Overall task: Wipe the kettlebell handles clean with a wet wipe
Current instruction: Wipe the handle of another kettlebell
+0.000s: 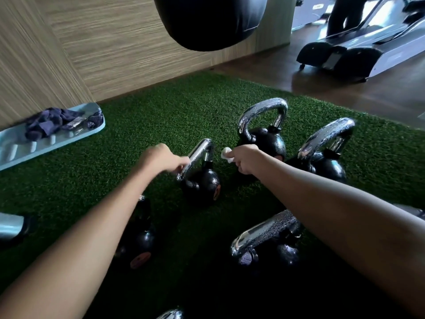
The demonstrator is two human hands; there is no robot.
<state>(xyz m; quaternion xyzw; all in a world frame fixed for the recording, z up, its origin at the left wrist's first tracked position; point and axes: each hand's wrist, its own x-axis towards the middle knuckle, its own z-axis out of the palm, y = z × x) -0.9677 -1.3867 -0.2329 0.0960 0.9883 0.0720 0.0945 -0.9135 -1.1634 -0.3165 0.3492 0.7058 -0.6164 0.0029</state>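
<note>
1. The turf (142, 125) is spreading under everything you are working on, running up to a wood-look wall (128, 42).
2. A black bag (207, 21) is hanging above the far edge of the turf.
3. A pale blue mat (13, 146) is lying at the left with a dark cloth (48, 123) bunched on it.
4. Five kettlebells are standing near you; the middle kettlebell (202, 185) is sitting between your arms, its chrome handle (197, 153) tilting toward the left.
5. Your left hand (161, 157) is closing its fingers around the near end of that handle.
6. Your right hand (246, 161) is pinching the wipe (226, 154), holding it just right of the handle, apart from it.
</note>
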